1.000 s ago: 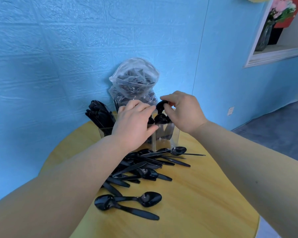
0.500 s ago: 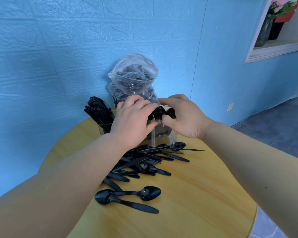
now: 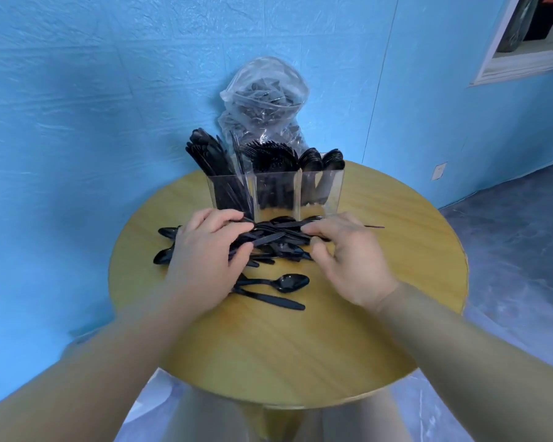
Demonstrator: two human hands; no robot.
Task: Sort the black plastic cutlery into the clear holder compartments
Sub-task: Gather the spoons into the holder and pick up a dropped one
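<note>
Blue textured wall behind; round yellow wood table point(image 3: 300, 346) fills the centre of the view.

Left hand point(image 3: 205, 266) lies palm-down on the 9 o'clock side of the loose cutlery pile point(image 3: 278, 244), fingers curled, thumb and fingers closing on a black handle. Right hand point(image 3: 348, 260) lies at the pile's 3 o'clock side, fingers bent, tips touching the pile's edge; whether it actually grips a piece cannot be told. Hands are apart, pile between them.

Clear holder point(image 3: 275, 193) stands at 12 o'clock from the pile, just beyond it. Three compartments in a row: left one holds long flat pieces leaning toward 11 o'clock, middle holds forks, tines up, right holds spoons, bowls up. Single spoon point(image 3: 278, 283) and one loose handle point(image 3: 268, 299) lie at 6 o'clock from the pile, apart from it. Two spoon bowls show at 9 o'clock past the left hand.

Clear plastic bag point(image 3: 264, 100) of black cutlery stands behind the holder, against the wall.

Motion blur softens hands and forearms. Piece types inside the pile are hard to separate. Window ledge at upper right is cut off.
</note>
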